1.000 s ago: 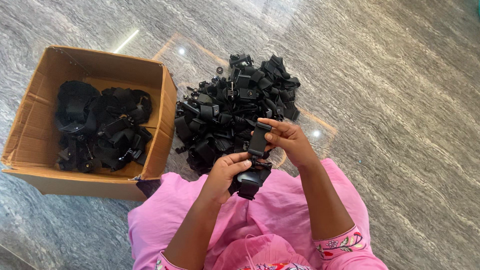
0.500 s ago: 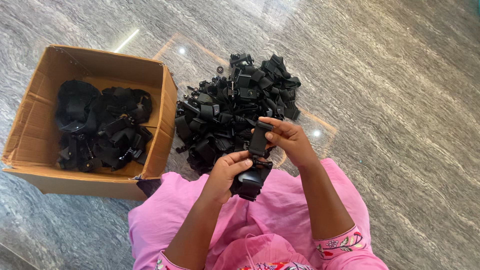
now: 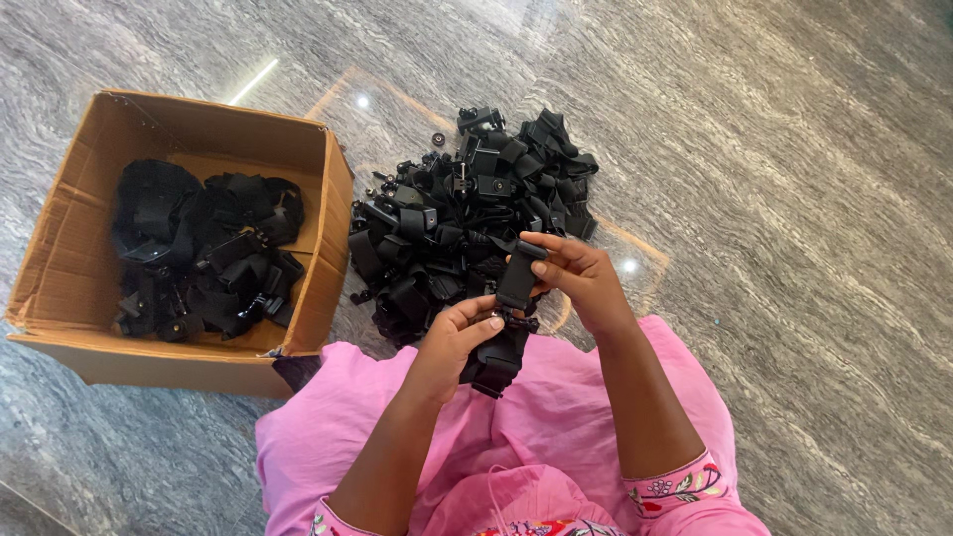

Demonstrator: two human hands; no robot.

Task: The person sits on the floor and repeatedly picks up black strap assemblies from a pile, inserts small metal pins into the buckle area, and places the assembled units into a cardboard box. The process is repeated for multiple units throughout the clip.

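Holding item: one black strap piece (image 3: pixel 514 298), folded webbing with a plastic buckle part, kept above the lap between both hands, just in front of the loose pile.

Left hand (image 3: pixel 459 337): fingers curled and pressed together around the lower half of the strap piece, thumb on top near the buckle.

Right hand (image 3: pixel 581 283): fingers (image 3: pixel 544 270) pinching the upper end of the same strap piece, which stands nearly upright between thumb and fingertips.

Loose pile (image 3: pixel 462 223): a heap of many like black straps and buckles lying on the floor, directly beyond the hands (a few small black parts lie scattered at its far edge).

Cardboard box (image 3: pixel 333 213): open-topped, brown, standing on the floor to the left of the pile, its right wall just beside the heap. Contents: more black straps (image 3: pixel 199 253), covering most of the box bottom.

Floor (image 3: pixel 794 199): polished grey veined stone, with bright light reflections.

Clothing: pink garment (image 3: pixel 556 417) across the lap, under the hands; embroidered floral cuff (image 3: pixel 675 488) on the right sleeve.
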